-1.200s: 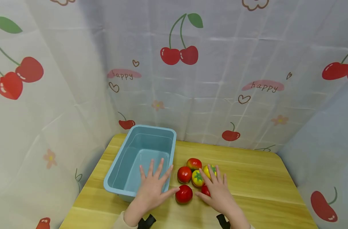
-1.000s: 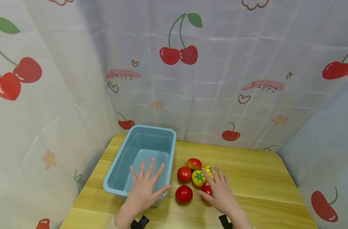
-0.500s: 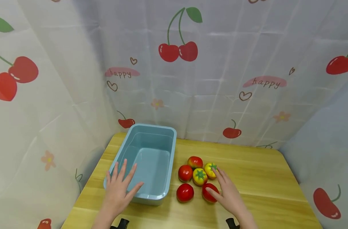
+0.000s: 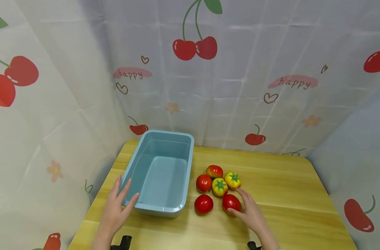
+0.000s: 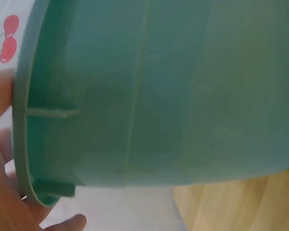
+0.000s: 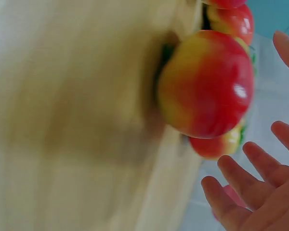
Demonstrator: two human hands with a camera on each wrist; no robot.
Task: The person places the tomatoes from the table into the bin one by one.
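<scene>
Cherry-print cloth walls a wooden table [image 4: 280, 194]. From the head view, the left hand [image 4: 116, 208] rests with fingers spread against the blue tub [image 4: 160, 173] at its 7 o'clock corner. The right hand [image 4: 250, 213], fingers spread, touches a red tomato [image 4: 230, 202]; only the right wrist view shows its yellowish side [image 6: 207, 84].

My wrist cameras were too close. The blue tub [image 5: 159, 91] ran off the picture on every side. The desk [image 6: 62, 120] was all blurry. My right hand [image 6: 260, 192] was cut off, and it hid part of one tomato [image 4: 231, 203].
</scene>
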